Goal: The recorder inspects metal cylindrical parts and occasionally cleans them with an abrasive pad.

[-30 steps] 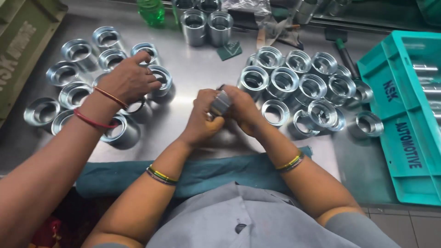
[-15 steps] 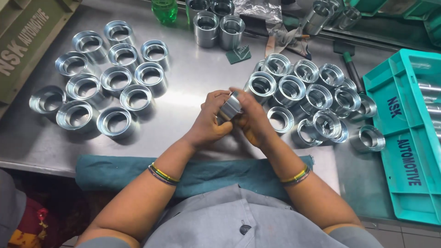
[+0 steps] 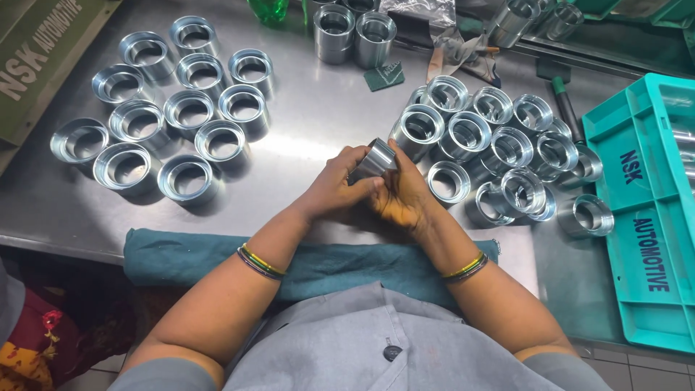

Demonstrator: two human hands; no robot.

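- Centre of frame: left hand [image 3: 334, 190] and right hand [image 3: 402, 194] both closed around one metal sleeve [image 3: 376, 159], held tilted just above the steel table [image 3: 318, 123].
- Upper left: cluster of upright metal rings [image 3: 174, 108], well apart from the hands.
- Right of centre: second ring cluster [image 3: 492, 145], just beside the right hand.
- Right edge: teal plastic tray [image 3: 644, 239] with dark blue lettering along its rim.
- Upper left corner: olive-green box [image 3: 43, 65], pale lettering.
- Upper centre: small dark green square label [image 3: 383, 75] lying flat.
- Lower edge: teal cloth [image 3: 174, 257] under both forearms.
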